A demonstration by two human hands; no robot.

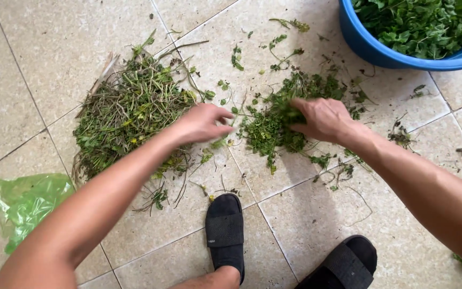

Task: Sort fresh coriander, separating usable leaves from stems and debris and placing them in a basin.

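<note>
Nearest to me are my two feet in black slippers (224,231), planted on the beige tiled floor (60,48), and both my arms reach out past them. My left hand (201,123) hovers just beside the big heap of stripped stems (129,109) that lies to my left; its fingers (221,115) are loosely curled and half open, and a wisp of green blurs just under them, though I cannot tell whether I have hold of it. My right hand (322,119) is palm down, its fingers (300,109) closed into the top of the smaller pile of leafy greens (268,131), gripping a tuft of it. That pile sits on the floor between my two hands, straight ahead of my feet. Loose sprigs and leaves are scattered on the tiles around both piles. A blue basin (370,51) full of picked green leaves stands at the far right, well apart from my hands. A crumpled green plastic bag (25,203) lies on the floor at my left, near my elbow.
</note>
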